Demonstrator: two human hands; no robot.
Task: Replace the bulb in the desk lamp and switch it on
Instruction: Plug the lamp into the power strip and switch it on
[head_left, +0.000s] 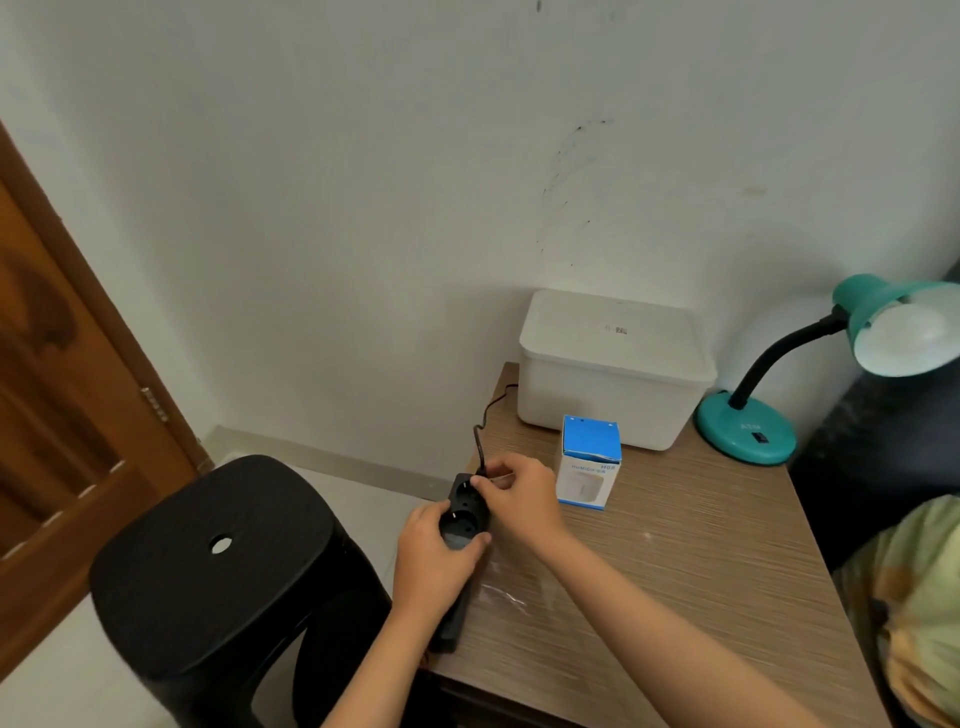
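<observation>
Two bare forearms reach in from the bottom edge, and both meet at the table's left edge. The left hand (434, 558) is wrapped round a black power strip (464, 525), fingers curled under it and thumb across its near socket, lifting that end just over the table (675, 597) edge. The right hand (519, 499) sits right above it, fingertips pinched tight on what looks like the plug (482, 474) at the strip's far socket; the plug itself is mostly hidden under the fingers, so I can't say whether it is seated. From that pinch a thin black cord (483, 421) climbs up and back, curling toward the wall behind the white box (615, 369). Just right of the right hand stands a small blue-and-white carton (589, 462), upright, in front of the white lidded box. Near the strip's lower end a scrap of clear plastic wrap (501, 595) lies flat on the wood-grain top. Farther right, at the back corner, there's the lamp (748, 428): teal round base on the table, black gooseneck arching up and right, teal shade tipped toward us with a pale bulb (906, 332) showing inside, unlit. Left of the table a black stool (218, 566) stands on the floor, and a brown door (67, 405) fills the left edge.
</observation>
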